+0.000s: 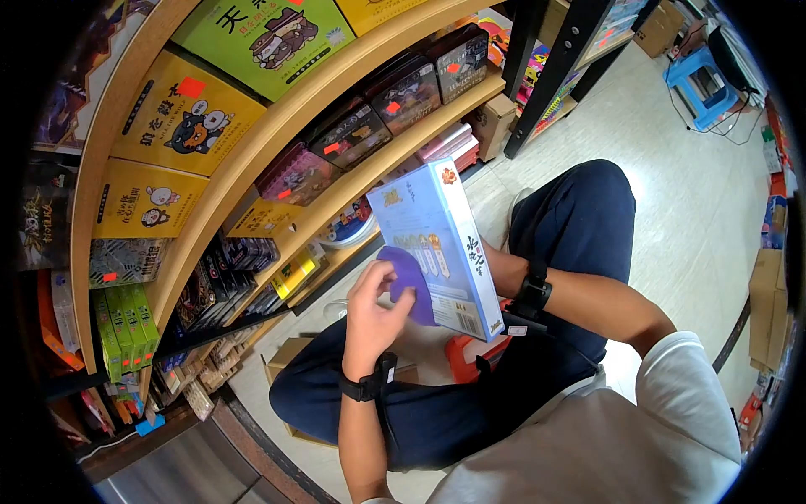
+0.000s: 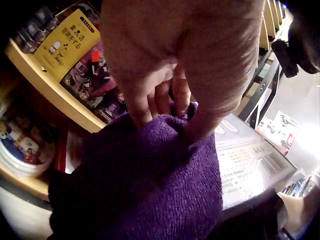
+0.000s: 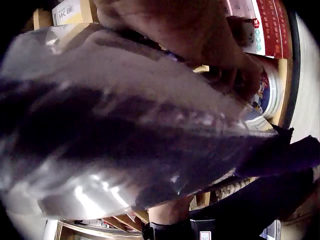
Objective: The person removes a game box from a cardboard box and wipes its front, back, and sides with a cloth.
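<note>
A light-blue boxed game (image 1: 420, 218) with a white, printed spine is held up, tilted, over the person's lap. The right hand (image 1: 505, 273) holds it from the far side, its fingers mostly hidden behind the box in the head view. In the right wrist view the box's glossy face (image 3: 125, 115) fills much of the picture, with the right hand (image 3: 185, 35) along its edge. The left hand (image 1: 375, 307) pinches a purple cloth (image 1: 411, 281), which lies against the lower left of the printed face. Close up, the cloth (image 2: 155, 175) hangs bunched from the fingertips.
Curved wooden shelves (image 1: 243, 160) with yellow, green and dark game boxes stand to the left and ahead. The person's crossed legs (image 1: 571, 218) are beneath the box, with a red item (image 1: 457, 357) between them. A blue stool (image 1: 705, 88) stands at the far right.
</note>
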{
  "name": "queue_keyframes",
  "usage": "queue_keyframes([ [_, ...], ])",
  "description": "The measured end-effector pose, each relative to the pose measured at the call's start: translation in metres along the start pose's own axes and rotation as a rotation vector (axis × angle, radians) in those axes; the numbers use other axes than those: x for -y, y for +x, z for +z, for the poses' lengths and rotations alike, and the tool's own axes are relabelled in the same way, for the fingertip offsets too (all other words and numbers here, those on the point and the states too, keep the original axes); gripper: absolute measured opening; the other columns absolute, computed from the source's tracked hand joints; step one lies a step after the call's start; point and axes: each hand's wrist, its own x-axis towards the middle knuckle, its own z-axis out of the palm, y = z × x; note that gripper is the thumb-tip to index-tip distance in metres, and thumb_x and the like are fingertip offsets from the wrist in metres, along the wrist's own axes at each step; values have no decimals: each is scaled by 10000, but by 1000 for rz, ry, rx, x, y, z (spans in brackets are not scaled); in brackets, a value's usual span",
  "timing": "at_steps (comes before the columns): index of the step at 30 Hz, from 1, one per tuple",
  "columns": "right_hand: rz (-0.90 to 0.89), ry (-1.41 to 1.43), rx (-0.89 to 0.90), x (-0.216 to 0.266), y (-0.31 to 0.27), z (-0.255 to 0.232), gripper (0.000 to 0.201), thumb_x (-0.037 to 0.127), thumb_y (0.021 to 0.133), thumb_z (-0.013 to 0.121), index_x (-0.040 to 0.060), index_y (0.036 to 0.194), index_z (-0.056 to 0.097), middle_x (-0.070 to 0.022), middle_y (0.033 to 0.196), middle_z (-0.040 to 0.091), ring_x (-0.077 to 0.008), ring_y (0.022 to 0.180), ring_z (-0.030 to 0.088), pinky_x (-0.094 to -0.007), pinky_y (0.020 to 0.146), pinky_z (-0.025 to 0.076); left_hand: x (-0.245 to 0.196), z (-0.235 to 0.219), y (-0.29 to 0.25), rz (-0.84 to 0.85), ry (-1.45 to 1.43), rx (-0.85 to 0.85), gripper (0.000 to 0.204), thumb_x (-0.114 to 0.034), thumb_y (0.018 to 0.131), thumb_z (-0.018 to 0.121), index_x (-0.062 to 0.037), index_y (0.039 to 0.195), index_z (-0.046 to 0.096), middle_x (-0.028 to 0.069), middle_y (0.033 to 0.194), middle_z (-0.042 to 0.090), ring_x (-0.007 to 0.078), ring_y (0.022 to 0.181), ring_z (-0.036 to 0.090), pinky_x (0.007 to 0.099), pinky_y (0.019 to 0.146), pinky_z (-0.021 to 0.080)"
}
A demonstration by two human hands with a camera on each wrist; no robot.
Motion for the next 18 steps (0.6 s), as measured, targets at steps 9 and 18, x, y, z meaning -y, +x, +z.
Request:
queue_keyframes([
  [9, 70, -141, -33, -15, -7, 5, 563, 463, 1007, 370, 40, 1377, 390, -95, 1198, 578, -155, 1004, 628, -310, 844, 542, -3, -2, 1, -2, -90, -175, 266, 81, 763, 626, 47, 1018, 560, 77, 971, 570, 140, 878, 574, 254, 798, 490],
  [18, 198, -53, 47, -30, -7, 13, 562, 498, 1010, 334, 48, 1328, 444, -35, 1099, 591, -95, 922, 606, -270, 793, 530, -4, -12, 4, -97, -159, -379, 283, 76, 831, 597, 53, 1108, 545, 82, 1044, 591, 141, 965, 582, 269, 866, 472],
])
